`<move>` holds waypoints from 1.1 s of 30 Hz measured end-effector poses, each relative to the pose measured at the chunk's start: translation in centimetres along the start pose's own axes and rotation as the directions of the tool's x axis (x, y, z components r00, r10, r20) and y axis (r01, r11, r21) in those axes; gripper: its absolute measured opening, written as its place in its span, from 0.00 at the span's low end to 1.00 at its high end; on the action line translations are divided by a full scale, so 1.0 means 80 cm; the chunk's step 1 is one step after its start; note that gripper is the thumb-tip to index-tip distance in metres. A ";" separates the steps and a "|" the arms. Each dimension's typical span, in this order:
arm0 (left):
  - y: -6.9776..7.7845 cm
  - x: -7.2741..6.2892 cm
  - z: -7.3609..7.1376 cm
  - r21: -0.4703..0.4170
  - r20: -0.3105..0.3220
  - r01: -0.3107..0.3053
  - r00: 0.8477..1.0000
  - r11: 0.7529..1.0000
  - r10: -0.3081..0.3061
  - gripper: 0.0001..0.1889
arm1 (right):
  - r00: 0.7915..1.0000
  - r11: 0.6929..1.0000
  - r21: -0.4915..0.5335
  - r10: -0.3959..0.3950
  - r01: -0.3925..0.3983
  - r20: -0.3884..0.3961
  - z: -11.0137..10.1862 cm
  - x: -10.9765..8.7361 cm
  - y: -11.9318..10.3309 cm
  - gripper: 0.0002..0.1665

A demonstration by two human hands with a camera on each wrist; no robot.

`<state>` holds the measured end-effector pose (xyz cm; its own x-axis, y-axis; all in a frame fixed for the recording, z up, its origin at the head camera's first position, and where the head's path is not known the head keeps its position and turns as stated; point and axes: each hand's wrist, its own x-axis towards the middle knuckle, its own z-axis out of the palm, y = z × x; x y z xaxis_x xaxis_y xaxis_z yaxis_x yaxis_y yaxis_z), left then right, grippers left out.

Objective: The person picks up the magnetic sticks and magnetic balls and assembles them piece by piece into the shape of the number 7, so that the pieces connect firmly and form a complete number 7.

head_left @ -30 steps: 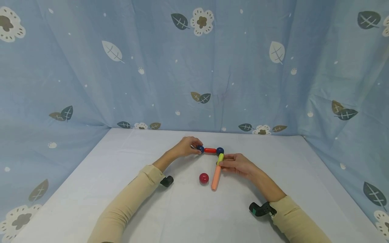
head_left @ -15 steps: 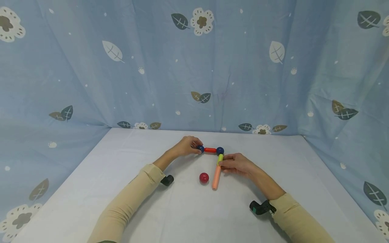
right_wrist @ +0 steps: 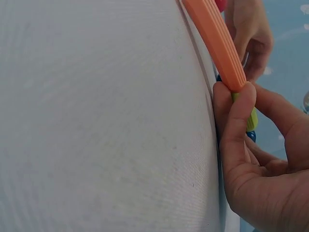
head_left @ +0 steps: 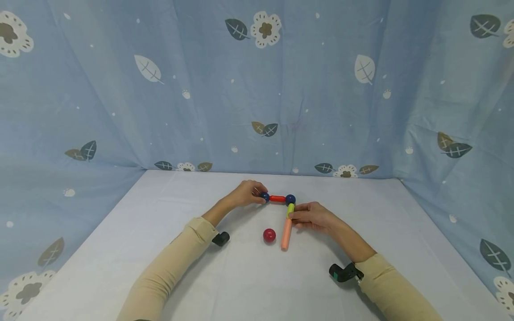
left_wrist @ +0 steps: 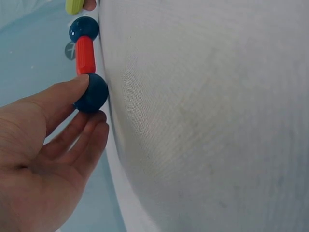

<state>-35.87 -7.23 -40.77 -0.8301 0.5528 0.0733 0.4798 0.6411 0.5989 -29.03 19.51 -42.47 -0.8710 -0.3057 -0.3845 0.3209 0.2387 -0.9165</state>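
My left hand (head_left: 246, 194) pinches a dark blue ball (left_wrist: 92, 94) between thumb and fingers. A short red rod (head_left: 278, 199) joins this ball to a second dark blue ball (head_left: 291, 199) on its right. Below the second ball, a short yellow-green rod (head_left: 290, 210) runs toward the front, end to end with a longer ribbed orange rod (head_left: 286, 235). With thumb and fingertips, my right hand (head_left: 313, 217) pinches the yellow-green rod close to where it meets the orange one, covering part of it in the right wrist view.
A loose red ball (head_left: 269, 235) lies on the white table (head_left: 249, 285), left of the orange rod. Behind the table hangs a blue patterned curtain (head_left: 201, 111). Black wrist cameras (head_left: 343, 273) jut from both sleeves near the tabletop.
The yellow-green and orange rods have swung slightly: the far end has shifted a little left, the near end a little right. Both hands keep their holds almost in place.
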 end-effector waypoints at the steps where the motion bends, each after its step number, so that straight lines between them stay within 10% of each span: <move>1: 0.000 0.000 0.000 0.001 0.001 0.000 1.000 1.000 0.000 0.17 | 1.000 1.000 -0.003 0.001 -0.001 -0.001 0.000 0.000 0.000 0.37; 33: 0.000 0.000 -0.001 -0.013 0.009 0.013 1.000 1.000 -0.013 0.17 | 0.995 0.997 -0.001 0.078 -0.078 -0.055 0.002 0.005 -0.013 0.35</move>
<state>-35.91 -7.26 -40.66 -0.8338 0.5490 0.0584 0.4651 0.6414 0.6101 -29.66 18.98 -41.68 -0.8626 -0.2353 -0.4478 0.3873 0.2623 -0.8838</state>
